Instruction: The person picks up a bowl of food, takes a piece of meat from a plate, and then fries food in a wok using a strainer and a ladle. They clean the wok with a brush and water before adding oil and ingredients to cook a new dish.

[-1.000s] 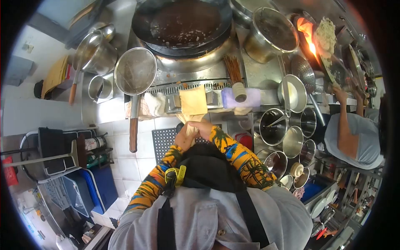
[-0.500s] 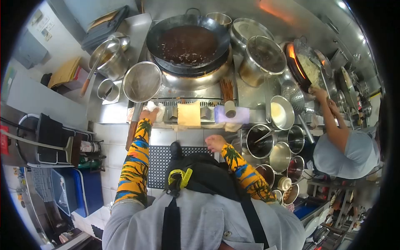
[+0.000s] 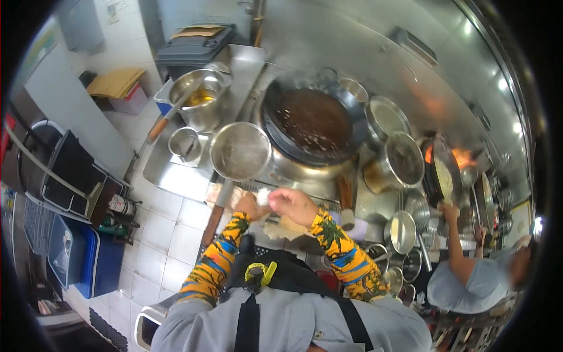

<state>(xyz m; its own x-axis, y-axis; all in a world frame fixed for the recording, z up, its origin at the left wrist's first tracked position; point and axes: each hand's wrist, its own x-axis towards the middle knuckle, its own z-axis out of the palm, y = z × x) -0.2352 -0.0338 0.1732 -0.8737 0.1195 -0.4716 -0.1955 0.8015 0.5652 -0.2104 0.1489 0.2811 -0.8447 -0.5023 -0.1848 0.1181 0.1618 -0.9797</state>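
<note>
At the stove's front edge my left hand is closed on a white cloth, whose bunched end shows between my hands. My right hand is just right of the cloth, fingers bent and loosely apart; I see nothing held in it. Left of my left hand, a fine-mesh strainer rests at the stove edge, its wooden handle pointing down toward me. Beyond my hands a large black wok holds dark brown liquid.
A pot with yellowish liquid and a small metal cup stand at left. A bamboo brush, a tall pot and several containers are at right. A co-worker handles a flaming wok farther right.
My view has turned, shifting the stove rightward and downward. My right hand has risen from beside my waist to the white cloth, close to my left hand. The co-worker's wok has tilted up.
</note>
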